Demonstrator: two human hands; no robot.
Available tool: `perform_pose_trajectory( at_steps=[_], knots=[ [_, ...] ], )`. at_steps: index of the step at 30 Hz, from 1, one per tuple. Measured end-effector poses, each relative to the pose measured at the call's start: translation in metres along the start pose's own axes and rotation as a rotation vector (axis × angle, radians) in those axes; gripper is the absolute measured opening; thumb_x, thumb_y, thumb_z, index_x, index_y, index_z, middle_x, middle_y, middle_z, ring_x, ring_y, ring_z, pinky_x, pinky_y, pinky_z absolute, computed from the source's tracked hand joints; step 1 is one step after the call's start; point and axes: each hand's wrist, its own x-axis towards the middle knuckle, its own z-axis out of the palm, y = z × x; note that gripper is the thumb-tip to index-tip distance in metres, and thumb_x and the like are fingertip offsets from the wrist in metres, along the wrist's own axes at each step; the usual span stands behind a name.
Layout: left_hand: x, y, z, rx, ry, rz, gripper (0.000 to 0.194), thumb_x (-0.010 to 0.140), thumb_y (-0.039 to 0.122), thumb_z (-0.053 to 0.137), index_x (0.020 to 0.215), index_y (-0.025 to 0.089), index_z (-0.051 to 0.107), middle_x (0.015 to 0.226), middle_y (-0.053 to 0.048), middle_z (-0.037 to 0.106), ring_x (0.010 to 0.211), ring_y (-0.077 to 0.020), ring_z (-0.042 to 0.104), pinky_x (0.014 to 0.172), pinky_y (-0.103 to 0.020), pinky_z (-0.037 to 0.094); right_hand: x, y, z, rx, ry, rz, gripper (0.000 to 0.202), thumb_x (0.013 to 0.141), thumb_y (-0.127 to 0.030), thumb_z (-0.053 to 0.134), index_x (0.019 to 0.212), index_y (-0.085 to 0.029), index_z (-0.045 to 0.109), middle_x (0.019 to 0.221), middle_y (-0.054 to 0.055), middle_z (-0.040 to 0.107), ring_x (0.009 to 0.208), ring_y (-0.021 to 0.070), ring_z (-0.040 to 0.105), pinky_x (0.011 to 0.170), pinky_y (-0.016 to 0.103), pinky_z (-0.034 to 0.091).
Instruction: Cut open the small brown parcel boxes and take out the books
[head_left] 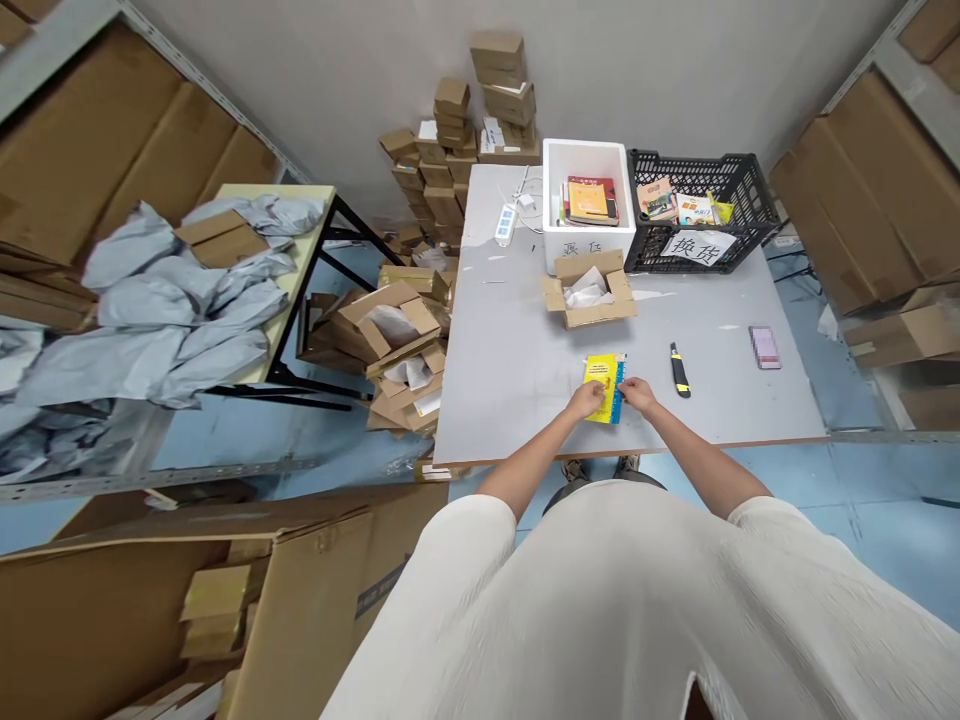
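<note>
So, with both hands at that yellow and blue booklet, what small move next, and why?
Probably raise the booklet slightly and check its cover: the left hand is on its yellow side, the right hand at its blue edge, and the utility knife lies apart, touched by neither.

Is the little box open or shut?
Open. The box's flaps spread outward, and you can see white paper inside.
</note>
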Motion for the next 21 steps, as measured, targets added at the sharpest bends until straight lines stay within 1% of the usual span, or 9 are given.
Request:
perform_pose_trajectory(
  at_steps=[3,6,7,9,12,14,16,18,21],
  knots=[
    [-0.003,0.008,0.001,0.09,0.069,0.006,0.042,0.089,0.035,0.084,0.126,0.018,0.075,0.131,-0.015,0.08,0.119,-0.0299,0.076,0.101,-0.034,0.055,-0.006,-0.013,0.007,0.081,-0.093,-0.046,0.015,0.098,-0.03,0.068,0.086,-0.021,0.07,0.086,0.004,0.079,0.078,0.016,0.073,0.07,0.023,0.058],
    [-0.008,0.01,-0.008,0.163,0.154,-0.006,0.05,0.087,0.038,0.088,0.13,0.019,0.073,0.126,-0.015,0.081,0.115,-0.0305,0.076,0.095,-0.034,0.055,-0.012,-0.023,0.013,0.137,-0.223,-0.076,0.021,0.103,-0.035,0.064,0.098,-0.019,0.076,0.102,0.008,0.084,0.091,0.0179,0.078,0.078,0.025,0.06],
    [-0.009,0.01,-0.013,0.177,0.175,-0.013,0.047,0.087,0.036,0.088,0.128,0.02,0.073,0.122,-0.014,0.082,0.112,-0.0301,0.077,0.093,-0.033,0.054,-0.013,-0.025,0.014,0.148,-0.26,-0.08,0.022,0.103,-0.036,0.064,0.101,-0.019,0.077,0.107,0.009,0.084,0.094,0.0184,0.078,0.08,0.026,0.06],
    [-0.011,0.008,-0.025,0.191,0.224,-0.019,0.034,0.089,0.032,0.085,0.12,0.022,0.076,0.114,-0.012,0.083,0.109,-0.0285,0.077,0.091,-0.032,0.053,-0.015,-0.027,0.017,0.152,-0.301,-0.081,0.022,0.102,-0.038,0.066,0.105,-0.019,0.077,0.114,0.01,0.084,0.097,0.0191,0.079,0.082,0.027,0.06],
    [-0.011,0.001,-0.044,0.167,0.321,-0.026,0.016,0.092,0.028,0.08,0.108,0.024,0.078,0.109,-0.009,0.084,0.108,-0.0266,0.077,0.092,-0.03,0.052,-0.015,-0.025,0.02,0.093,-0.267,-0.066,0.018,0.097,-0.038,0.073,0.101,-0.021,0.075,0.116,0.01,0.084,0.098,0.0196,0.079,0.083,0.028,0.06],
    [-0.011,-0.005,-0.053,0.094,0.363,-0.07,0.011,0.091,0.026,0.08,0.102,0.024,0.079,0.107,-0.009,0.084,0.105,-0.0258,0.077,0.09,-0.03,0.053,-0.016,-0.022,0.022,0.03,-0.226,-0.037,0.017,0.092,-0.037,0.077,0.097,-0.021,0.074,0.115,0.01,0.083,0.1,0.0209,0.079,0.083,0.029,0.06],
    [-0.011,-0.012,-0.059,-0.037,0.365,-0.125,0.01,0.09,0.026,0.081,0.098,0.022,0.079,0.102,-0.009,0.084,0.097,-0.0245,0.078,0.086,-0.029,0.054,-0.016,-0.019,0.022,-0.028,-0.193,-0.002,0.019,0.089,-0.035,0.079,0.099,-0.02,0.074,0.118,0.011,0.083,0.104,0.0232,0.079,0.083,0.03,0.06],
    [-0.011,-0.018,-0.059,-0.206,0.344,-0.154,0.013,0.088,0.028,0.083,0.096,0.02,0.078,0.096,-0.008,0.084,0.088,-0.0227,0.077,0.082,-0.028,0.056,-0.016,-0.016,0.021,-0.068,-0.17,0.019,0.03,0.086,-0.036,0.082,0.111,-0.021,0.075,0.124,0.012,0.082,0.111,0.0259,0.078,0.085,0.031,0.06],
    [-0.013,-0.026,-0.053,-0.457,0.296,-0.172,0.019,0.085,0.032,0.085,0.095,0.018,0.077,0.087,-0.006,0.082,0.079,-0.021,0.076,0.077,-0.029,0.059,-0.018,-0.013,0.019,-0.09,-0.164,0.035,0.052,0.082,-0.04,0.088,0.128,-0.022,0.071,0.133,0.015,0.079,0.118,0.029,0.076,0.087,0.033,0.061]
  ],
)
